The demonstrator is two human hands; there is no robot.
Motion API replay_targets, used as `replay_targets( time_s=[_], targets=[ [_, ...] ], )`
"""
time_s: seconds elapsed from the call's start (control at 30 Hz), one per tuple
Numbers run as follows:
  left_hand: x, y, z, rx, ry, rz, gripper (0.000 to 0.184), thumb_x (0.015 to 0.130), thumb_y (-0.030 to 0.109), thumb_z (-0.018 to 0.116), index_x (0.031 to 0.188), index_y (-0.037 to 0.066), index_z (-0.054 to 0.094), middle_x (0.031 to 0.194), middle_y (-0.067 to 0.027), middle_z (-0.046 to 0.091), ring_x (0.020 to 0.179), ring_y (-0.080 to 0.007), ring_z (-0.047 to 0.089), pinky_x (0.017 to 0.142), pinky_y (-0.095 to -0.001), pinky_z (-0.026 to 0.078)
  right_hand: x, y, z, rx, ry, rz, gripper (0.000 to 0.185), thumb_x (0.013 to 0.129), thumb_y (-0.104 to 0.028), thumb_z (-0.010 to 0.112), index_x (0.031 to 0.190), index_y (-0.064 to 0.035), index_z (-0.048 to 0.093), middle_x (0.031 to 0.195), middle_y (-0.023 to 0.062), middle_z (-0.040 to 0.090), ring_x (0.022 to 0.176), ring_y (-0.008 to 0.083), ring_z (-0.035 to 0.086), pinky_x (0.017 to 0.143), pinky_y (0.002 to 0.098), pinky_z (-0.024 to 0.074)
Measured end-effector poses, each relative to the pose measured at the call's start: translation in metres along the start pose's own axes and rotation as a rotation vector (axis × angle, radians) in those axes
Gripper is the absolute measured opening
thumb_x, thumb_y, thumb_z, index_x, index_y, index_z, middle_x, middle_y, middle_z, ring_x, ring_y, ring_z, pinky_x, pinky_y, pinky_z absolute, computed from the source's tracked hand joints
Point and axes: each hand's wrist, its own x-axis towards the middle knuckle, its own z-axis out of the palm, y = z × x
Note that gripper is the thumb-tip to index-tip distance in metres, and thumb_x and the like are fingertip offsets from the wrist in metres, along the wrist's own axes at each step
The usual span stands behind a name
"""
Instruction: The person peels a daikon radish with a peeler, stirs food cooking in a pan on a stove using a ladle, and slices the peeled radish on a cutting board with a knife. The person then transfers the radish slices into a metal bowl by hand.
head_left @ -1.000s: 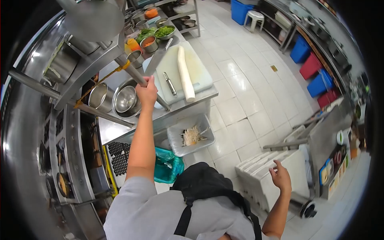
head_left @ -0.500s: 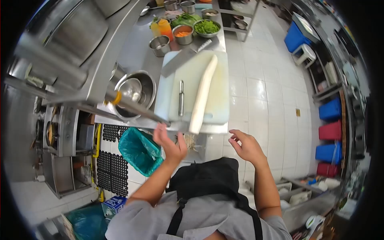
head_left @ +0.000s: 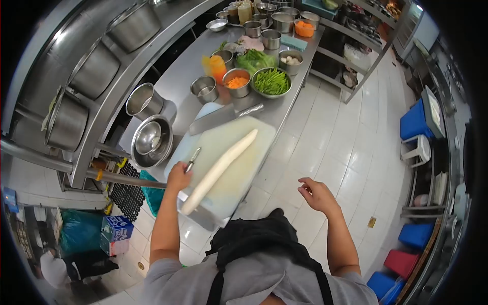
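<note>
One white radish (head_left: 222,169) lies on the cutting board (head_left: 246,152), cleaver (head_left: 212,120) and nested bowls (head_left: 148,138) nearby. The left hand (head_left: 179,177) curls at the peeler (head_left: 193,156), grip unclear; the right hand (head_left: 318,195) hangs empty, half-open.

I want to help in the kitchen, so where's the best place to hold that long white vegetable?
Probably around the vegetable at its thick near end, with the empty right hand coming from the near right: that end sticks out past the board, so fingers may curl under it.
</note>
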Motion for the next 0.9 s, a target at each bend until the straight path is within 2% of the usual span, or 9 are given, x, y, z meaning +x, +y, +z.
replay_targets(
  time_s=[0.13, 0.23, 0.3, 0.5, 0.67, 0.73, 0.83, 0.87, 0.9],
  targets=[
    [-0.01, -0.005, -0.003, 0.139, 0.04, -0.185, 0.03, 0.083, 0.02, 0.073, 0.102, 0.002, 0.06, 0.101, -0.0228, 0.067, 0.1, -0.0425, 0.064, 0.084, -0.0492, 0.051, 0.009, 0.051, -0.067, -0.008, -0.005, 0.036, 0.03, 0.095, -0.021, 0.067, 0.119, -0.0028, 0.064, 0.094, 0.0183, 0.074, 0.084, 0.0347, 0.072, 0.075, 0.041, 0.0568],
    [-0.021, -0.016, 0.0, 0.147, 0.121, -0.108, 0.024, 0.089, 0.017, 0.066, 0.104, 0.0, 0.06, 0.097, -0.0252, 0.067, 0.098, -0.0452, 0.065, 0.083, -0.0507, 0.051, 0.03, 0.082, -0.107, -0.049, -0.022, 0.037, 0.03, 0.094, -0.02, 0.068, 0.118, -0.0026, 0.064, 0.092, 0.0183, 0.074, 0.083, 0.0344, 0.072, 0.075, 0.0411, 0.0569],
    [-0.042, 0.02, -0.015, 0.139, 0.403, -0.172, 0.017, 0.094, 0.011, 0.059, 0.105, -0.001, 0.059, 0.092, -0.0268, 0.065, 0.09, -0.0475, 0.064, 0.079, -0.0497, 0.052, 0.051, 0.094, -0.126, -0.083, -0.045, -0.003, 0.028, 0.094, -0.019, 0.068, 0.117, -0.0029, 0.064, 0.089, 0.0178, 0.074, 0.082, 0.0339, 0.072, 0.073, 0.0414, 0.0566],
    [0.01, 0.197, -0.005, -0.593, 0.404, -0.319, 0.02, 0.103, 0.016, 0.053, 0.117, 0.005, 0.064, 0.088, -0.0007, 0.066, 0.066, -0.0044, 0.053, 0.056, -0.0228, 0.045, 0.137, 0.124, -0.161, -0.051, -0.218, -0.125, 0.027, 0.094, -0.016, 0.068, 0.117, -0.0029, 0.064, 0.089, 0.0159, 0.073, 0.078, 0.0331, 0.071, 0.069, 0.0417, 0.0555],
    [0.146, 0.414, 0.131, -0.895, -0.355, -0.055, 0.032, 0.104, 0.016, 0.055, 0.136, 0.01, 0.054, 0.093, -0.0005, 0.068, 0.072, -0.0077, 0.059, 0.064, -0.0249, 0.05, 0.161, 0.17, -0.21, 0.039, -0.319, -0.092, 0.032, 0.094, -0.02, 0.068, 0.122, -0.004, 0.063, 0.093, 0.0175, 0.073, 0.083, 0.0329, 0.072, 0.076, 0.041, 0.0568],
    [0.2, 0.512, 0.2, -0.815, -0.702, 0.297, 0.044, 0.1, 0.012, 0.057, 0.142, 0.008, 0.049, 0.107, -0.0058, 0.063, 0.083, -0.0123, 0.06, 0.072, -0.0279, 0.053, 0.162, 0.188, -0.255, 0.162, -0.228, 0.033, 0.034, 0.095, -0.02, 0.067, 0.125, -0.0047, 0.062, 0.096, 0.0189, 0.073, 0.086, 0.0341, 0.072, 0.078, 0.0412, 0.0566],
    [0.236, 0.654, 0.304, -0.657, -0.715, 0.835, 0.049, 0.095, 0.007, 0.056, 0.144, 0.006, 0.046, 0.109, -0.0076, 0.063, 0.086, -0.0144, 0.061, 0.073, -0.0308, 0.053, 0.154, 0.248, -0.316, 0.115, -0.019, 0.241, 0.035, 0.099, -0.021, 0.063, 0.129, -0.0031, 0.059, 0.096, 0.0189, 0.073, 0.085, 0.0312, 0.073, 0.076, 0.0392, 0.0571],
    [0.241, 0.717, 0.286, -0.578, -1.071, 0.66, 0.05, 0.094, 0.008, 0.057, 0.143, 0.006, 0.046, 0.105, -0.0084, 0.066, 0.083, -0.0156, 0.061, 0.075, -0.0331, 0.053, 0.15, 0.275, -0.333, 0.127, 0.023, 0.255, 0.035, 0.099, -0.021, 0.063, 0.129, -0.0031, 0.059, 0.096, 0.0189, 0.073, 0.085, 0.0312, 0.073, 0.076, 0.0392, 0.0571],
    [0.247, 0.754, 0.315, -0.576, -1.152, 0.763, 0.049, 0.093, 0.008, 0.057, 0.141, 0.006, 0.047, 0.1, -0.0107, 0.069, 0.081, -0.0197, 0.064, 0.076, -0.0356, 0.054, 0.145, 0.305, -0.345, 0.388, 0.133, 0.361, 0.036, 0.101, -0.021, 0.06, 0.131, -0.0024, 0.056, 0.096, 0.0176, 0.073, 0.085, 0.0285, 0.073, 0.075, 0.0379, 0.0571]
  ],
)
